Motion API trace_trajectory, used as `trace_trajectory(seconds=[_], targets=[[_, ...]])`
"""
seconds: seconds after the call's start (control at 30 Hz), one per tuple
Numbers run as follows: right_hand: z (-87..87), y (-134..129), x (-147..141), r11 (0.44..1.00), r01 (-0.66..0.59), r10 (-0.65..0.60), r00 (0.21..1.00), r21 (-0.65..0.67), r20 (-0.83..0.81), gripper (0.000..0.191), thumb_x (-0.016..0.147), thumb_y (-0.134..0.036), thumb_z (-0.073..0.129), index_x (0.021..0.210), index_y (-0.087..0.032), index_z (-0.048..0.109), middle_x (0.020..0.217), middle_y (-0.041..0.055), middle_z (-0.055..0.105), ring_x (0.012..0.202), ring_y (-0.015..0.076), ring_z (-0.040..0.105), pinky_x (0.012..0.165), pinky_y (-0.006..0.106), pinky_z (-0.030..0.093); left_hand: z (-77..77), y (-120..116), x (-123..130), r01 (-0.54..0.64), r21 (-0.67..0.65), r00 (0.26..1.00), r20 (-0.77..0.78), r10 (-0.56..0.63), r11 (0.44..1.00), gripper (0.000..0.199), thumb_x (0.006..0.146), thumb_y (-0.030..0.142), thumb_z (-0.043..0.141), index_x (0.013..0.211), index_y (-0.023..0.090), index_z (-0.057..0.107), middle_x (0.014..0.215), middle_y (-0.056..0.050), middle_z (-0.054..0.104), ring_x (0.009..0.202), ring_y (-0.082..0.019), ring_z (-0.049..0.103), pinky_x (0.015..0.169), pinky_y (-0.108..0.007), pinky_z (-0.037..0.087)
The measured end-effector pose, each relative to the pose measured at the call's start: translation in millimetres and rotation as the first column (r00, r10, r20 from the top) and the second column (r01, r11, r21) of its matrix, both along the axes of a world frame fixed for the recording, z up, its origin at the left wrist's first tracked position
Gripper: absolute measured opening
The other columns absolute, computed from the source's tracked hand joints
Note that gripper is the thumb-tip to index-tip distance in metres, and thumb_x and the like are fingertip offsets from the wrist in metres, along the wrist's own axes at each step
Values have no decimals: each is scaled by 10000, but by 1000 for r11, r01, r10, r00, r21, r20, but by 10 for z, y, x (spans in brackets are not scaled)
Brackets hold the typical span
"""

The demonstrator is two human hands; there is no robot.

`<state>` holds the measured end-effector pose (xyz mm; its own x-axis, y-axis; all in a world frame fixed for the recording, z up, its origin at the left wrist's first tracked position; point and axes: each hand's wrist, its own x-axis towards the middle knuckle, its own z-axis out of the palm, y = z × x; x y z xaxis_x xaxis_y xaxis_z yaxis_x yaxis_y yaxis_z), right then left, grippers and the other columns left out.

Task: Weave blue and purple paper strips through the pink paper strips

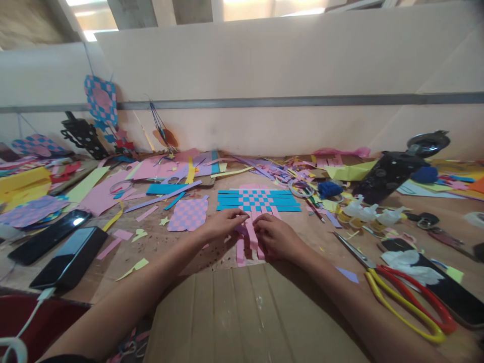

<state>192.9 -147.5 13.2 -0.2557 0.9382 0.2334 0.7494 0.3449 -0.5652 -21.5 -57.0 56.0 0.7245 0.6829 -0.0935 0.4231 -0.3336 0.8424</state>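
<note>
From the head view, the left hand (223, 225) and the right hand (278, 237) are both narrow and close together, lying on the pink paper strips (251, 236) that hang from the pink and blue woven paper mat (257, 200); I cannot tell if they grip. The mat lies on the wooden table (170, 262), just ahead of the hands, with a checkered paper piece (188, 214) beside it and scissors (353, 250) farther right

Pink-and-blue woven paper mat (257, 200)
Checkerboard weave at its centre, blue ends jutting left and right, loose pink paper strips (241, 253) trailing toward the near side.
</note>
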Motion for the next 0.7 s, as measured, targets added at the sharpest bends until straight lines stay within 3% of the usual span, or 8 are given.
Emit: trace_trajectory(seconds=[0.1, 0.2, 0.3, 0.5, 0.7], targets=[[-8, -4, -22, 999, 26, -26, 999, 20, 23, 233, 936, -72, 530, 894, -208, 714, 1097, 102, 715, 1031, 227, 664, 941, 371, 523, -3, -20, -28, 34, -62, 999, -30, -36, 998, 492, 964, 534, 566, 1279, 183, 706, 1064, -81, 758, 884, -204, 702, 738, -280, 524], [59, -28, -27, 999, 37, -38, 999, 9, 26, 197, 958, -109, 539, 920, -213, 701, 1097, 97, 720, 1035, 231, 665, 927, 371, 525, -37, -18, -35, 34, -17, 995, -91, -35, 999, 520, 878, 363, 658, 1362, 176, 674, 885, -37, 736, 789, -195, 686, 696, -270, 493], [180, -83, 55, 999, 51, -51, 999, 8, 2, 141, 1001, -212, 555, 997, -227, 695, 1104, 89, 727, 1058, 240, 668, 935, 382, 523, -56, -6, -43, -22, 97, 989, -146, 36, 995, 474, 848, 279, 643, 1305, 176, 715, 847, -34, 729, 778, -199, 676, 674, -269, 465], [384, -402, 460, 988, 156, -157, 987, 16, 36, 193, 1009, -316, 567, 1138, -264, 702, 1218, 79, 742, 1149, 266, 675, 981, 416, 508, -26, 6, -99, -129, 94, 972, -185, 145, 987, 439, 851, 234, 595, 1266, 166, 723, 822, -35, 727, 747, -201, 678, 648, -274, 441], [294, -711, 713, 978, 188, -171, 970, -91, 172, 199, 983, -377, 630, 1118, -271, 729, 1157, 82, 744, 1081, 277, 680, 929, 408, 512, -16, 75, -115, -178, 149, 953, -219, 208, 973, 456, 811, 184, 611, 1249, 174, 740, 807, -27, 708, 745, -193, 665, 651, -269, 431]])
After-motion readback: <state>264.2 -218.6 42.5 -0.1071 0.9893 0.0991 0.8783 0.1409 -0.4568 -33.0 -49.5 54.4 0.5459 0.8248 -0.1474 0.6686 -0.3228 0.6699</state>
